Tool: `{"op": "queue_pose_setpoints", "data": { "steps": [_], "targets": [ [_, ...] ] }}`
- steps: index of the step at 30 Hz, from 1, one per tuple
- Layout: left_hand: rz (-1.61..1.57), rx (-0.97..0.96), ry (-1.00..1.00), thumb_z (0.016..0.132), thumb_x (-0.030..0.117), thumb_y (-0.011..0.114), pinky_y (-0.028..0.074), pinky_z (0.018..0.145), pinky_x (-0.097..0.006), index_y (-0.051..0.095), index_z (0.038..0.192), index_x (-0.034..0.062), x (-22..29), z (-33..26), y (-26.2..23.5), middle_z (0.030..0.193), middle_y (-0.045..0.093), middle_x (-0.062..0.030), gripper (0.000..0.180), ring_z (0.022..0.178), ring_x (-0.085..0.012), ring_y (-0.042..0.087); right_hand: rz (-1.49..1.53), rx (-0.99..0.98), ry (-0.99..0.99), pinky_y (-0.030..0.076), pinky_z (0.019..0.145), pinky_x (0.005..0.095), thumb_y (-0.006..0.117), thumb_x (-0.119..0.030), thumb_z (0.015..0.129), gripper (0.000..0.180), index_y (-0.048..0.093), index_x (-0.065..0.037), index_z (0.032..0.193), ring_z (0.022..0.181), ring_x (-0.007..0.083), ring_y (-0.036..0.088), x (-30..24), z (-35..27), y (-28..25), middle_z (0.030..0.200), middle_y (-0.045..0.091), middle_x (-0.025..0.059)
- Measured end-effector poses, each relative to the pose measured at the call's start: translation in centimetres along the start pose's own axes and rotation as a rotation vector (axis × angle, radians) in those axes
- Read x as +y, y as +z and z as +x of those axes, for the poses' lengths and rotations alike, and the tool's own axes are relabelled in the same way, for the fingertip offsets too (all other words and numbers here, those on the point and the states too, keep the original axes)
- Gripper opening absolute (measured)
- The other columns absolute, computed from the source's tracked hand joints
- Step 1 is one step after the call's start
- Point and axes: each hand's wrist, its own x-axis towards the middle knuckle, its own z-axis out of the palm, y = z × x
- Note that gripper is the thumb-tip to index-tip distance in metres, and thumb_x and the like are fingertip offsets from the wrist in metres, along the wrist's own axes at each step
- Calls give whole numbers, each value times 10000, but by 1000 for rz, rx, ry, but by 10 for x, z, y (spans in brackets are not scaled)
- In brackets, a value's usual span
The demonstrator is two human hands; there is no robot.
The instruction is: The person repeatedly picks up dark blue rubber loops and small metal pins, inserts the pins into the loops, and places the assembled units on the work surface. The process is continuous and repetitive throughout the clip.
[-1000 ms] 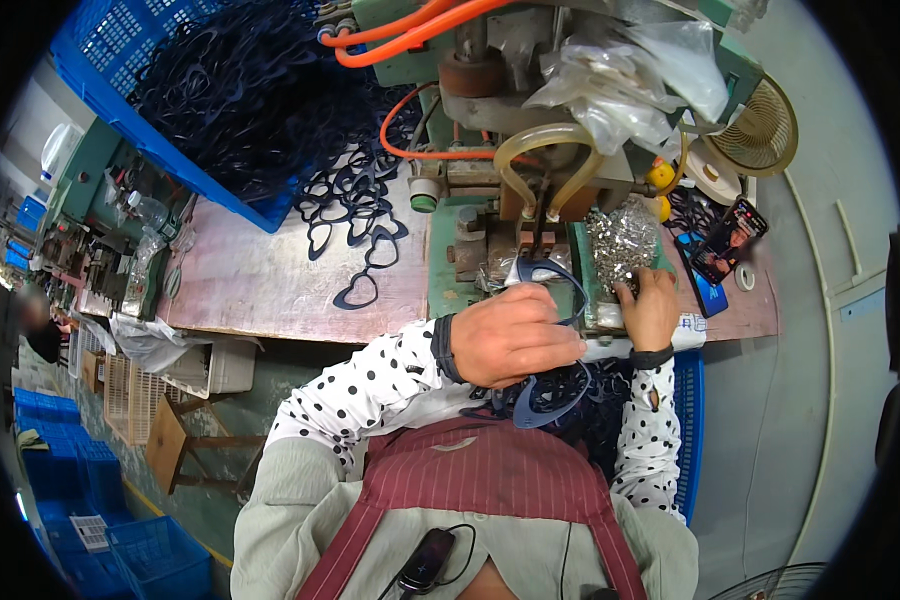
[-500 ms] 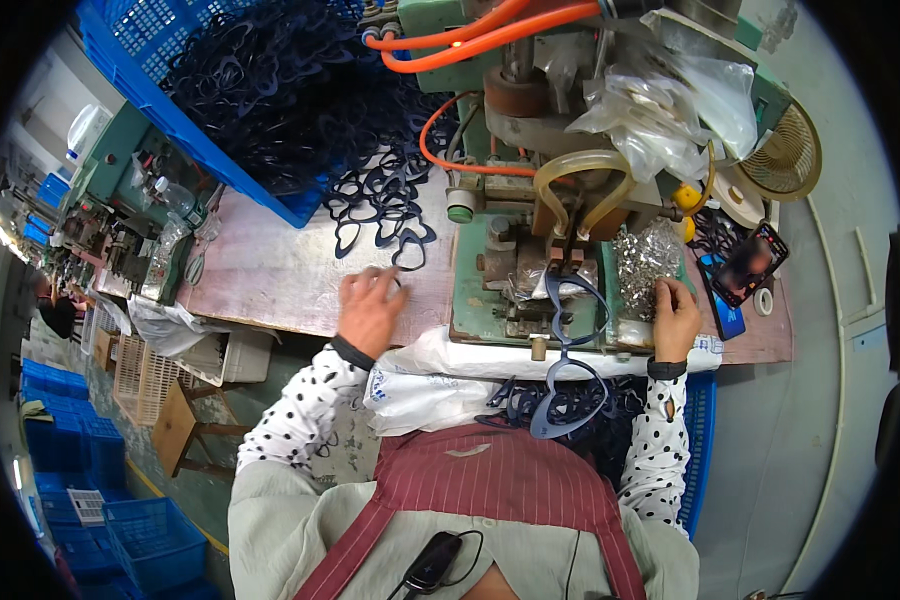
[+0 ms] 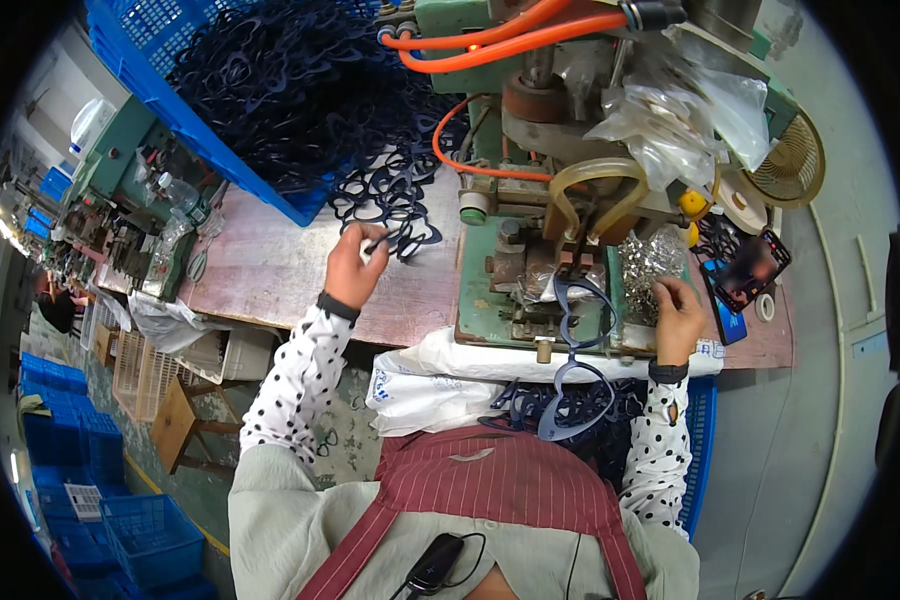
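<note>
Glasses frame [image 3: 398, 238], dark blue, pinched in left hand [image 3: 353, 268] w/ fingers closed on it, over the brown table [image 3: 270, 280] at the edge of a loose frame pile [image 3: 385, 195]. Blue crate [image 3: 260, 90] behind is heaped w/ more. Right hand [image 3: 678, 318] rests on the green machine [image 3: 540, 270], fingertips curled into a heap of small silver parts [image 3: 650, 265]; can't tell if it grips any. Another frame [image 3: 580, 310] lies on the machine bed. Phone [image 3: 750, 275] far right.

My right hand [image 3: 678, 318] hides whatever its fingertips pinch in the shiny pile [image 3: 652, 262], right of centre. The blue crate [image 3: 300, 205] runs off the frame's top edge. Far-left benches blur.
</note>
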Motion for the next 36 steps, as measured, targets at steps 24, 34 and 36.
{"op": "queue_pose_setpoints", "data": {
  "steps": [24, 34, 36],
  "targets": [
    [-46, 149, 565, 746, -18, 626, 471, 836, -429, 629, 1128, 30, 123, -8, 40, 948, 656, -112, 386, 862, -287, 617, 502, -395, 138, 442, 575, 207, 755, 2, 720, 501, 474, 49, 1132, 668, 61, 561, -152, -15, 41, 809, 673, 89],
    [-289, -274, 1067, 842, 47, 630, 518, 949, -453, 649, 1138, -7, 180, -17, 65, 1154, 659, -174, 302, 1045, -302, 659, 423, -318, 46, 463, 667, 233, 750, -23, 734, 538, 505, -7, 1212, 818, 92, 586, -127, -3, 25, 925, 690, 70],
    [-306, -288, 1057, 850, 43, 623, 513, 959, -473, 639, 1146, -21, 177, -20, 74, 1159, 653, -189, 303, 1053, -311, 655, 241, -153, -17, 512, 785, 291, 705, -24, 781, 422, 564, -24, 1179, 893, 148, 638, -92, 8, 13, 969, 693, 73]
  ]
}}
